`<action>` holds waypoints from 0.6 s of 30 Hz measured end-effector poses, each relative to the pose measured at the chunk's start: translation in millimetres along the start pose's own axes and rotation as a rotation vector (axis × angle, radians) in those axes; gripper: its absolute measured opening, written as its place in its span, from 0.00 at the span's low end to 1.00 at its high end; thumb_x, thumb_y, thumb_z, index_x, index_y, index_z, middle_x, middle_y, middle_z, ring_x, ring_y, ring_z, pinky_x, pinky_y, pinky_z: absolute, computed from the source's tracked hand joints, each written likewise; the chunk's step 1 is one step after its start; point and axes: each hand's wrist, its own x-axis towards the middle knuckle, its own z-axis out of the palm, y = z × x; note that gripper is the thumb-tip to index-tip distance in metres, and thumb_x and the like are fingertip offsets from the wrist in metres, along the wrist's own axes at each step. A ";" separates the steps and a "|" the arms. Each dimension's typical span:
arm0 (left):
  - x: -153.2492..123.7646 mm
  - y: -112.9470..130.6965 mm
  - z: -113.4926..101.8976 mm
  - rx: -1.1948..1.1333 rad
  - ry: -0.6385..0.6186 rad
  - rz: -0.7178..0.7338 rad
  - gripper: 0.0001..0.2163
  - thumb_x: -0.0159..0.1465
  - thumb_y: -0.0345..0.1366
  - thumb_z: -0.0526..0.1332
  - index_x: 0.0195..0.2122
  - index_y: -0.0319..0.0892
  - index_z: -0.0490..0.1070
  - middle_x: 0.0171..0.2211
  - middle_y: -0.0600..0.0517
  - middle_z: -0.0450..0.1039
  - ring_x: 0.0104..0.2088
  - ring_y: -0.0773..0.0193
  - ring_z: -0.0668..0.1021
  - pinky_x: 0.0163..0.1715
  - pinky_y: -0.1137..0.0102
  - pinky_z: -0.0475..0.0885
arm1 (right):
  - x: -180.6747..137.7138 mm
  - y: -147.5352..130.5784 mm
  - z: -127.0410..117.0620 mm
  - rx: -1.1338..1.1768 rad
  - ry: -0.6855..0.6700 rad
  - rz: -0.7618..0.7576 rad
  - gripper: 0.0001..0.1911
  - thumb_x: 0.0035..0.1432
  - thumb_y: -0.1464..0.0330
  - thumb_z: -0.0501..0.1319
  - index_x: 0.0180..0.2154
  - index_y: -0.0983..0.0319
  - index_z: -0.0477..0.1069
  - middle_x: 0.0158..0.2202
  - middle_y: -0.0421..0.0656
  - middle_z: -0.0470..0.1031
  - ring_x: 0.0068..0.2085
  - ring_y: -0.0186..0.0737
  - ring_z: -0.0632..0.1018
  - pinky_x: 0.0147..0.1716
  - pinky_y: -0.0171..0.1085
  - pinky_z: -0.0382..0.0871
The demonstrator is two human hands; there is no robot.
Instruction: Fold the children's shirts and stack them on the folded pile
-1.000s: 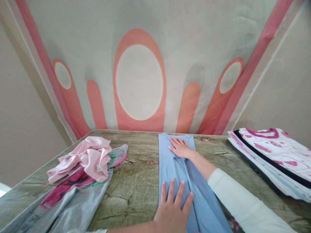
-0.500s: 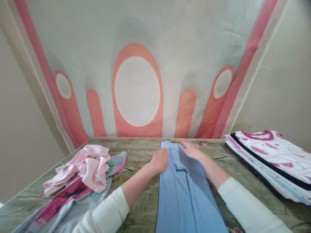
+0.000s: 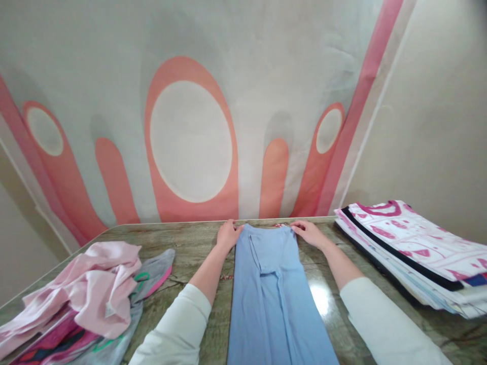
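A long light blue garment [image 3: 272, 299] lies folded in a narrow strip down the middle of the wood-patterned table [image 3: 190, 246]. My left hand [image 3: 227, 234] grips its far left corner, fingers curled on the cloth. At the far right corner my right hand [image 3: 309, 232] pinches the edge in the same way. Both arms wear white sleeves and reach out to the table's far edge.
A loose heap of pink and grey clothes [image 3: 87, 294] lies at the left. A stack of folded white, pink and black cloth [image 3: 413, 248] sits at the right. A grey hanging sheet with salmon ovals [image 3: 190, 137] rises just behind the table.
My left hand went from the near end of the blue garment up to its far left corner. The right hand slid from the cloth's top to the far right corner. The view shifted right.
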 end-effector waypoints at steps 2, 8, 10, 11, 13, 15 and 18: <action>-0.5 -0.9 2.0 -0.032 -0.016 0.013 0.17 0.56 0.42 0.61 0.43 0.39 0.68 0.34 0.48 0.73 0.36 0.61 0.75 0.36 0.72 0.65 | -0.3 -0.2 0.5 0.021 -0.012 -0.012 0.10 0.51 0.63 0.59 0.34 0.60 0.74 0.34 0.43 0.76 0.34 0.39 0.74 0.37 0.37 0.67; -1.6 2.4 2.9 -0.157 0.006 0.060 0.14 0.55 0.33 0.62 0.43 0.41 0.68 0.31 0.52 0.72 0.33 0.64 0.74 0.36 0.72 0.67 | -0.9 -0.2 2.8 0.078 -0.014 -0.032 0.09 0.49 0.62 0.60 0.30 0.61 0.71 0.30 0.41 0.74 0.31 0.38 0.73 0.33 0.37 0.66; -0.7 3.7 3.2 -0.214 0.026 0.067 0.14 0.55 0.31 0.61 0.43 0.41 0.68 0.31 0.53 0.71 0.33 0.65 0.74 0.37 0.72 0.67 | 0.1 -1.0 3.8 0.096 -0.012 -0.041 0.10 0.51 0.61 0.58 0.30 0.61 0.70 0.29 0.41 0.74 0.31 0.37 0.73 0.32 0.36 0.67; 0.1 4.0 3.9 -0.243 0.033 0.063 0.14 0.55 0.30 0.60 0.44 0.41 0.68 0.31 0.53 0.71 0.33 0.65 0.74 0.37 0.72 0.68 | 1.0 -1.6 4.4 0.103 -0.009 -0.045 0.11 0.52 0.61 0.57 0.31 0.61 0.69 0.29 0.40 0.74 0.31 0.37 0.73 0.32 0.36 0.67; 1.8 3.9 6.0 -0.305 0.044 0.036 0.15 0.54 0.29 0.61 0.44 0.40 0.68 0.33 0.52 0.72 0.33 0.66 0.75 0.36 0.72 0.68 | 3.5 -2.7 6.1 0.106 0.002 -0.050 0.11 0.53 0.61 0.55 0.32 0.61 0.68 0.29 0.41 0.74 0.31 0.37 0.73 0.32 0.36 0.67; 3.2 3.0 8.3 -0.366 0.054 -0.008 0.18 0.53 0.27 0.62 0.46 0.39 0.66 0.37 0.50 0.72 0.34 0.66 0.75 0.36 0.72 0.69 | 6.5 -3.8 8.5 0.096 0.023 -0.044 0.10 0.53 0.61 0.55 0.32 0.61 0.68 0.30 0.41 0.74 0.31 0.37 0.73 0.32 0.37 0.67; 3.4 2.1 9.4 -0.457 0.059 -0.071 0.23 0.51 0.27 0.64 0.48 0.37 0.64 0.44 0.45 0.71 0.41 0.64 0.75 0.37 0.73 0.70 | 10.0 -5.8 13.3 0.069 0.061 -0.023 0.08 0.52 0.63 0.56 0.30 0.61 0.68 0.28 0.41 0.73 0.30 0.38 0.73 0.32 0.37 0.66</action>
